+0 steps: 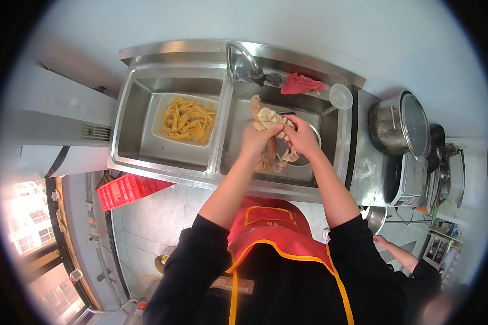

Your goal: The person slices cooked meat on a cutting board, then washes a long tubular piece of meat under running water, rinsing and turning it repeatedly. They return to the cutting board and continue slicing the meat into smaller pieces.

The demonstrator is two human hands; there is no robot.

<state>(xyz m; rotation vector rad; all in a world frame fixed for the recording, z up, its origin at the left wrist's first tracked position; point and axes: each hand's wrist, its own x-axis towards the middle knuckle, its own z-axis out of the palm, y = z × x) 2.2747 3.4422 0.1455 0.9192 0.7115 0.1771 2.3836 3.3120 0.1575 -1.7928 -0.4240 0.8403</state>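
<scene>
Above the right basin of a stainless-steel double sink (221, 122), my left hand (257, 140) and my right hand (303, 136) meet at their fingertips. Between them they hold a pale, lumpy length of animal intestine (269, 118). Browner, thicker parts of it (269, 156) hang below my left hand, and a thin twisted piece (286, 158) dangles under my right hand. A round metal bowl (318, 136) lies in the basin beneath, partly hidden by my right hand. Over the basin's back left corner bends the faucet (244, 50).
In the left basin a white tub (156, 122) holds yellow strips of food (189, 120) in liquid. A red cloth (301, 84), a dark scourer (274, 78) and a translucent bowl (340, 96) line the back rim. Right stand a lidded pot (398, 122) and a scale (412, 178). A red crate (126, 191) is below left; another person's arm (398, 252) shows lower right.
</scene>
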